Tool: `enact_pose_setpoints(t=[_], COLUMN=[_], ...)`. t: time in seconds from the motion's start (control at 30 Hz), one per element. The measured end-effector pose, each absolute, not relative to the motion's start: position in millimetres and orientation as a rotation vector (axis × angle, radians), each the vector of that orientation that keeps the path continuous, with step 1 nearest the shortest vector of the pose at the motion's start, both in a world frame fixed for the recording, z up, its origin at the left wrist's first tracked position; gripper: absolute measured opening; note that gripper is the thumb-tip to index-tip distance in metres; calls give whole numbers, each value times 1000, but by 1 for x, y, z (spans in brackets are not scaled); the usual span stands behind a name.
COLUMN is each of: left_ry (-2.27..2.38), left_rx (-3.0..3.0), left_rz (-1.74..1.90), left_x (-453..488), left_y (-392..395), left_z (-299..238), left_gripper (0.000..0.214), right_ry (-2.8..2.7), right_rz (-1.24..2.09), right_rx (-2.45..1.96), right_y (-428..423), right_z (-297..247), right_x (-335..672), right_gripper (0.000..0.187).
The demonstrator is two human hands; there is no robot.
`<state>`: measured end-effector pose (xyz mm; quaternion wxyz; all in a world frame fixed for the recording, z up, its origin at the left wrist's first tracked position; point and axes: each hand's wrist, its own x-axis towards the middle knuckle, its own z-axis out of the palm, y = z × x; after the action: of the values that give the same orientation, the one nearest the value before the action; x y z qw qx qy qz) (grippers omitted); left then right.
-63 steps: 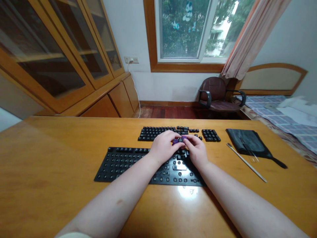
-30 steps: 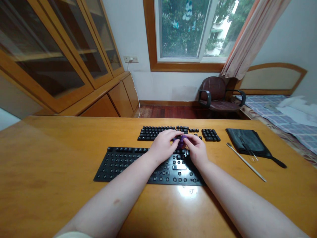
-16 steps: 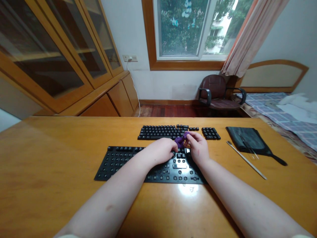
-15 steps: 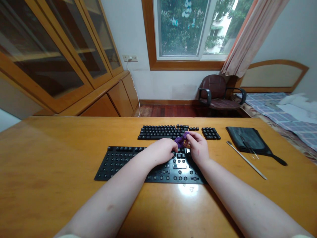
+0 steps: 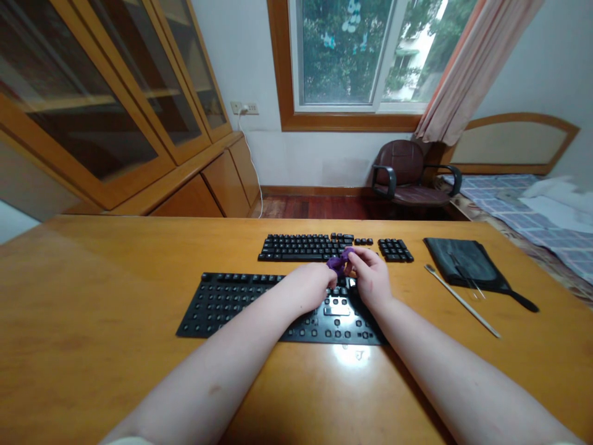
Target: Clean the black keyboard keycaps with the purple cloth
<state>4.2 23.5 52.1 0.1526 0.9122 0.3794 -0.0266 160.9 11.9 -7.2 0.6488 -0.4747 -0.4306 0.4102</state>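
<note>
A black keyboard base (image 5: 207,312) lies on the table, most of its switches bare, with keycaps still on its top row and a few near my hands. Above its upper right part I have a small crumpled purple cloth (image 5: 336,266) between both hands. My left hand (image 5: 315,285) has its fingers bent around the cloth's left side, partly turned from view. My right hand (image 5: 370,275) pinches the cloth's right end between thumb and fingers. Whether anything is wrapped inside the cloth cannot be seen. Loose black keycaps (image 5: 296,247) are laid out in keyboard order just behind.
A number-pad block of keycaps (image 5: 395,250) sits right of the others. Farther right are a black drawstring-like pouch (image 5: 486,262), a thin wire tool (image 5: 473,283) on it, and a long pale stick (image 5: 463,301) with a dark tip. An armchair (image 5: 401,164) stands beyond the table (image 5: 115,278).
My left hand has shifted slightly right, closer to my right hand, its fingers moving along the purple cloth. My right hand stays nearly in place.
</note>
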Motion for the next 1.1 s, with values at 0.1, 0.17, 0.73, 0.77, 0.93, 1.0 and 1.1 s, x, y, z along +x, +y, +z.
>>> enact_pose_setpoints(t=[0.1, 0.17, 0.73, 0.77, 0.93, 1.0, 1.1], left_ry=[1110, 1119, 1096, 1096, 1074, 1062, 1085], left_rx=[2625, 2623, 2652, 2672, 2756, 2765, 2738], left_rz=[-54, -41, -68, -67, -76, -73, -64], left_x=[5, 5, 5, 5, 6, 6, 6], left_y=[23, 22, 22, 22, 19, 20, 23], left_z=[51, 51, 52, 52, 56, 55, 50], left_gripper=[24, 23, 19, 20, 19, 18, 19], right_ry=[-988, -994, -1006, -1006, -1020, -1022, -1025], right_rz=[931, 932, 937, 936, 926, 925, 932], right_rx=[-1063, -1062, -1068, -1071, -1080, -1083, -1086], right_y=[12, 12, 11, 11, 10, 10, 10], right_z=[-8, -9, -8, -7, -6, -6, -7], right_x=[161, 161, 160, 160, 160, 160, 160], right_gripper=[22, 23, 22, 22, 21, 22, 23])
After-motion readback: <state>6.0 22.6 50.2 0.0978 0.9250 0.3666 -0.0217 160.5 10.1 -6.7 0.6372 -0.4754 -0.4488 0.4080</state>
